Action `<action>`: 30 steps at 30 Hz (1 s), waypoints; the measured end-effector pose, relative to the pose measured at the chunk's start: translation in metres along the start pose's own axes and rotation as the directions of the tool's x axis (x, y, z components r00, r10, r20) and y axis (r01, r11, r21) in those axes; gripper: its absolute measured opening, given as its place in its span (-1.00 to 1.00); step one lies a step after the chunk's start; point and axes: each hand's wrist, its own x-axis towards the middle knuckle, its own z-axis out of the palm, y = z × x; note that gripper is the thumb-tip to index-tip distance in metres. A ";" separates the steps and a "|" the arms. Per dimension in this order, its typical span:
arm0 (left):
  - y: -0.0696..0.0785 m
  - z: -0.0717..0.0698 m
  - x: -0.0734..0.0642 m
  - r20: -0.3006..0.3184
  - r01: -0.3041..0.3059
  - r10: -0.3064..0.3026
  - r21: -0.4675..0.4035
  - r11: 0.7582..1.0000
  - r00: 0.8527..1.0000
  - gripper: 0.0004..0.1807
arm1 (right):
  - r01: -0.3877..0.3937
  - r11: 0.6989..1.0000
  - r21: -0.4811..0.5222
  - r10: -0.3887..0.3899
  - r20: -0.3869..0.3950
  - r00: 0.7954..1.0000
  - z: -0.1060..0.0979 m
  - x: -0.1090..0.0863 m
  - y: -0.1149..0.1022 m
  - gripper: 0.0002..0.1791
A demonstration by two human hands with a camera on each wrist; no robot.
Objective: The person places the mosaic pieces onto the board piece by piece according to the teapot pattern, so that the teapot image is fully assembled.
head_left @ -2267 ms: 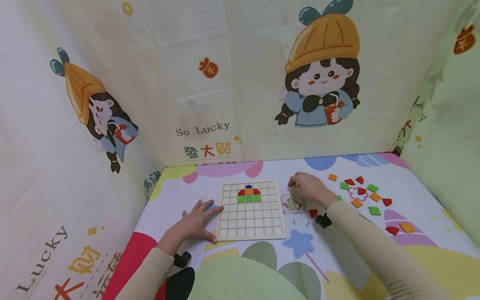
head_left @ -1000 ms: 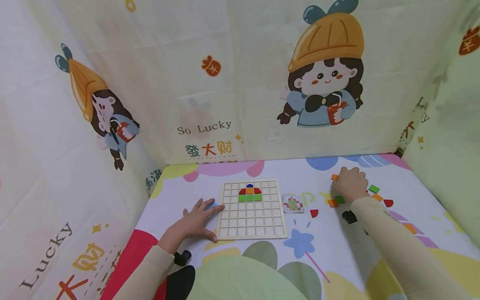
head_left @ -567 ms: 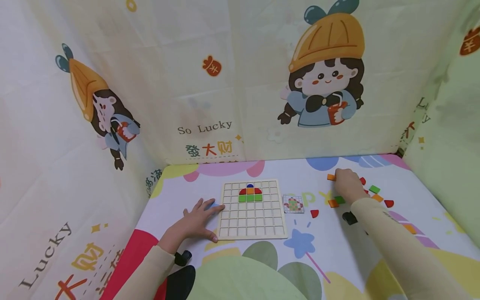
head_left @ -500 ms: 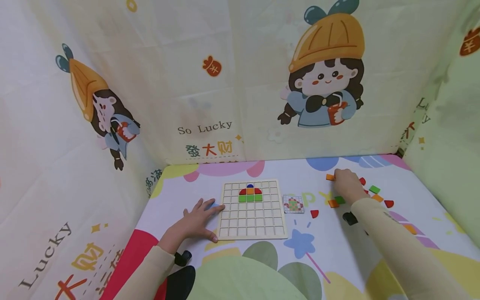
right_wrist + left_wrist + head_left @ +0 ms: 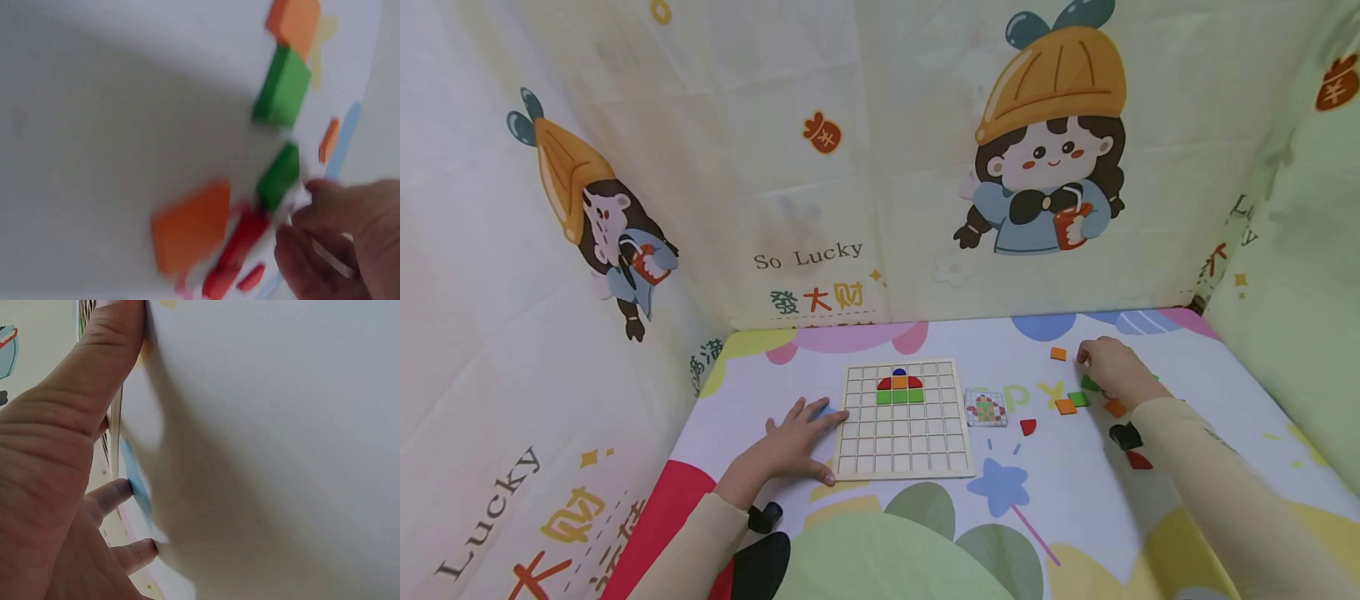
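Observation:
My left hand [image 5: 790,450] spreads its fingers at the left side of a wooden grid board [image 5: 902,443], thumb and a fingertip against the edge; the left wrist view shows nothing gripped. On the board sit a blue piece [image 5: 899,372], an orange square [image 5: 899,382] with red quarter-rounds beside it, and a green row [image 5: 900,397]. Over the loose tiles at right, my right hand [image 5: 1116,371] has loosely bent fingers. In the right wrist view its fingertips are close to a green tile [image 5: 279,177]; no tile shows between them.
Beside the board lies a pattern card [image 5: 987,408], with a red quarter-round tile [image 5: 1028,427] to its right. Orange tiles [image 5: 1057,354] and another green tile [image 5: 1078,399] lie left of my right hand. A red tile [image 5: 1138,460] is near the right wrist camera [image 5: 1125,435]. Printed cloth walls surround the table.
My right hand has gone from beside the card to the loose tiles. It shifted an orange square slightly left, let it go and moved right. My left hand has stayed in place.

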 end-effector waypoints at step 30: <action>-0.001 0.000 0.001 -0.002 -0.003 0.003 0.014 1.000 1.000 0.20 | 0.039 0.992 0.121 -0.071 0.270 0.960 -0.014 -0.013 0.033 -0.65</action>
